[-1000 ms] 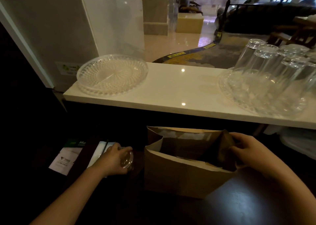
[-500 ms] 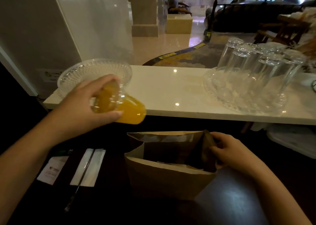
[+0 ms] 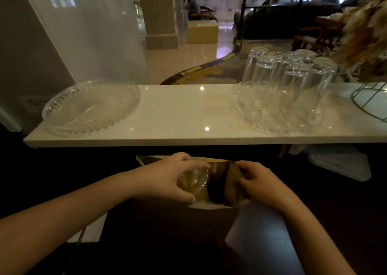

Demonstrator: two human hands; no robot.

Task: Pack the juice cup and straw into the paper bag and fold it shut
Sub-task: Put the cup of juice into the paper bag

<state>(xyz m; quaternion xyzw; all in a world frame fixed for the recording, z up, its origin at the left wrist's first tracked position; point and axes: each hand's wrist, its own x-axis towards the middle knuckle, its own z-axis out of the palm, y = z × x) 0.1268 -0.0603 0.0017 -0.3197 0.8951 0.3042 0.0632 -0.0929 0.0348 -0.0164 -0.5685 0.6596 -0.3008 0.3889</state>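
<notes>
Left hand (image 3: 167,178) grips the juice cup (image 3: 193,180), fingers wrapped round it, lowering it into the paper bag (image 3: 188,222); right hand (image 3: 259,182) pinches the bag's right rim open. Next: release the cup, then fetch the straw

Half a second ago held tilted above the brown paper bag (image 3: 188,222), out in front of the white counter ledge (image 3: 178,115); now lowered into the bag's open mouth, the clear plastic cup of orange juice (image 3: 193,182), domed lid up, gripped by the left hand (image 3: 167,180). A second ago still left of the bag, on the dark table beside the white-wrapped straw (image 3: 88,230).
</notes>
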